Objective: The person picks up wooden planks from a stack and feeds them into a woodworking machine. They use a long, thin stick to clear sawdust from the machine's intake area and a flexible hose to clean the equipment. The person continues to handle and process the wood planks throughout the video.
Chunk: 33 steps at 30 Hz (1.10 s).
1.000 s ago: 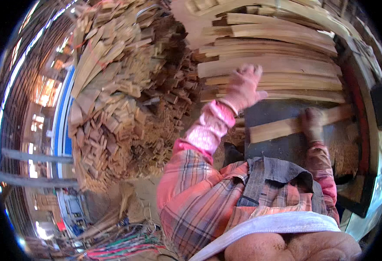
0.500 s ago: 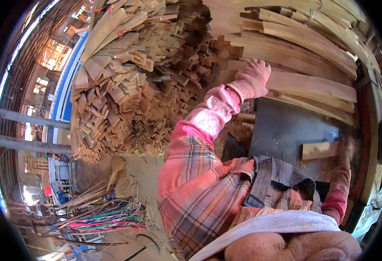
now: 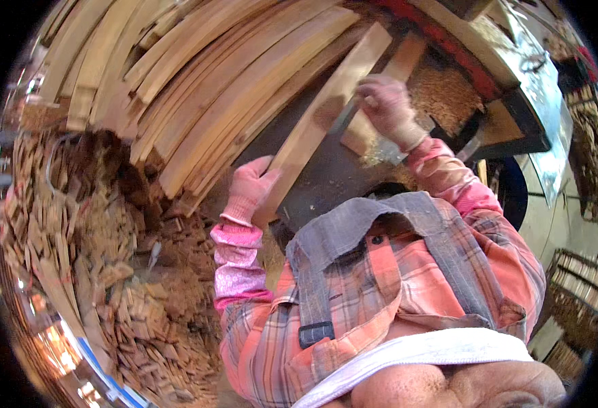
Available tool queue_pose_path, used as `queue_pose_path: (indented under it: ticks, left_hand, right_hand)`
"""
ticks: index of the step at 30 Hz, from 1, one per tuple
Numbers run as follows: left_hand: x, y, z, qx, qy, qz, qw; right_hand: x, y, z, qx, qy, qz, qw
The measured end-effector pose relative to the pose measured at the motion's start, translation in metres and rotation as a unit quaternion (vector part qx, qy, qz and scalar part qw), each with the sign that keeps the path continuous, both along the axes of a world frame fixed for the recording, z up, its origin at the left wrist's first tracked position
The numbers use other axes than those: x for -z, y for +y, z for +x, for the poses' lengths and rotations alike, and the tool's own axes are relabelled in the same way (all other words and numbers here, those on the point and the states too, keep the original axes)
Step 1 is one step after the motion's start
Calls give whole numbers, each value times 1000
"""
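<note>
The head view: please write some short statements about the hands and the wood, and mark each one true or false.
1. The left hand grips the near end of a long wooden plank. True.
2. Both hands are bare. False: both wear pink gloves.
3. The right hand is on the wood, farther along. True.
4. The plank lies over a white cloth. False: it lies over a dark table.
5. Stacked planks lie to the left. True.

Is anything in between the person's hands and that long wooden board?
No. The left gloved hand grips the near end of the long pale wooden board, and the right gloved hand rests on it farther up. Nothing sits between them.
</note>
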State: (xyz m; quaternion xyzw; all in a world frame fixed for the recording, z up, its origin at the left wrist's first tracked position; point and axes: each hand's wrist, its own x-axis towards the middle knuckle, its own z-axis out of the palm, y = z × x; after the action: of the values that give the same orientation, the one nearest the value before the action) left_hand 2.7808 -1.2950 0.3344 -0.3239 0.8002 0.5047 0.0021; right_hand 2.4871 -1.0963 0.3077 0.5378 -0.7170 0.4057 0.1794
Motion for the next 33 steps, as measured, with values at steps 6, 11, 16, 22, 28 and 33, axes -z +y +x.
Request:
queue_pose_path:
  ticks: [6, 11, 16, 22, 28, 33]
  left_hand:
    - [0, 11, 2, 42, 19, -21, 999]
    - [-20, 10, -22, 59, 122, -480, 867]
    - [-95, -74, 16, -94, -184, -474, 856]
    - [-80, -66, 10, -51, -256, -444, 857]
    - [-79, -71, 52, -216, -243, -396, 859]
    - [-98, -52, 47, -136, -323, -339, 873]
  right_hand:
    - [-24, -71, 93, -71, 41, 135, 987]
    - [8, -79, 42, -38, 41, 271, 961]
    - [38, -81, -4, 28, 113, 349, 930]
    - [-2, -18, -102, 124, 156, 467, 862]
    - [0, 6, -142, 78, 218, 414, 880]
    - [14, 11, -176, 151, 200, 483, 839]
